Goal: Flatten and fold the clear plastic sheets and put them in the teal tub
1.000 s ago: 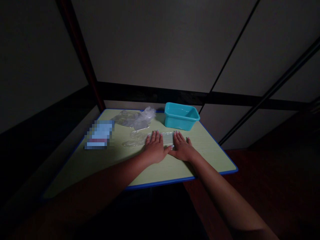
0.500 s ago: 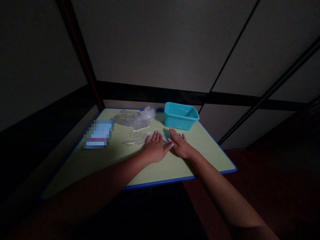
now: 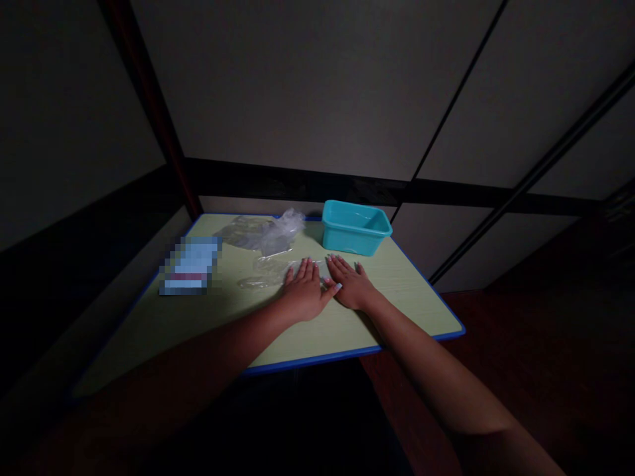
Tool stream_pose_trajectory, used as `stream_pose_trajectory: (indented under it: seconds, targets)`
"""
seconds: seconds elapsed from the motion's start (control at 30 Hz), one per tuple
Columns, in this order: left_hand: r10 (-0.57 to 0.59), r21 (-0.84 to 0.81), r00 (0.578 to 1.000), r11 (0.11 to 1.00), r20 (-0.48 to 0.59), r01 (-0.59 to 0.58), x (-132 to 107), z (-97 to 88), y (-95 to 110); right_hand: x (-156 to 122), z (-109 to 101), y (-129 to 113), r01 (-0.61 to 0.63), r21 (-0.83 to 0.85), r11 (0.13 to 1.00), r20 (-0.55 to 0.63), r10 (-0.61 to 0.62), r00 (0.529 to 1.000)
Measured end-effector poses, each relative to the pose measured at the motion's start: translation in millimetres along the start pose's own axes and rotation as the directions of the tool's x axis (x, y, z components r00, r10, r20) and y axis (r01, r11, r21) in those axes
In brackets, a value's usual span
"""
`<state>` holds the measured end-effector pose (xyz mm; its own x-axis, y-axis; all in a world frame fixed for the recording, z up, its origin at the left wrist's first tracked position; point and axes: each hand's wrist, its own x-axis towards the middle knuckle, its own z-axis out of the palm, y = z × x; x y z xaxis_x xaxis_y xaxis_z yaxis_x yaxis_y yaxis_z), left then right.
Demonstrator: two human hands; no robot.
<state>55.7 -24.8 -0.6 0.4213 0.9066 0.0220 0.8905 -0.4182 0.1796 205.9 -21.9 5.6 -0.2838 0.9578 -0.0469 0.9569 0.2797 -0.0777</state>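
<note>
Left hand [image 3: 303, 295] and right hand [image 3: 352, 288] lie flat, thumbs spread, over clear plastic [image 3: 268, 272].

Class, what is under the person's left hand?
Clear plastic film on the table shows to either side of the left hand, seemingly running beneath it. What the hand covers cannot be seen.

Plastic [image 3: 269, 270] lies beneath left hand [image 3: 303, 295] (bin [image 3: 351, 240] behind, right).
</note>
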Motion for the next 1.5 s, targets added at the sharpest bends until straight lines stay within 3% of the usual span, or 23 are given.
stream_pose_trajectory:
  seconds: [0.9,1.03,1.17,1.27,1.33,1.4,1.5]
  targets:
    - [0.046,-0.011,0.999,0.999,0.013,-0.046,1,3.5,-5,-11,-15,10,-0.051,-0.029,0.998,0.177,0.056,0.983]
    - [0.066,-0.074,0.997,0.995,-0.039,-0.069,10,-8.1,-14,-12,-16,13,-0.059,-0.009,0.998,0.185,0.06,0.981]
    - [0.095,-0.166,0.979,0.978,-0.18,-0.126,24,-37.6,-43,-13,-16,18,-0.058,0.013,0.998,0.19,0.054,0.98]
    - [-0.004,-0.274,0.999,0.962,-0.038,-0.007,30,-58.0,-75,-13,-15,24,-0.061,0.033,0.998,0.203,0.054,0.978]
    - [0.035,-0.291,0.993,0.957,0.117,0.0,31,-66.1,-96,-13,-15,27,-0.062,0.049,0.997,0.207,0.051,0.977]
    - [0.138,-0.271,0.952,0.96,0.272,-0.062,31,-70.5,-111,-13,-14,30,-0.062,0.062,0.996,0.203,0.048,0.978]
    - [0.192,-0.24,0.878,0.966,0.439,-0.091,29,-74.0,-124,-13,-12,33,-0.057,0.07,0.996,0.189,0.043,0.981]
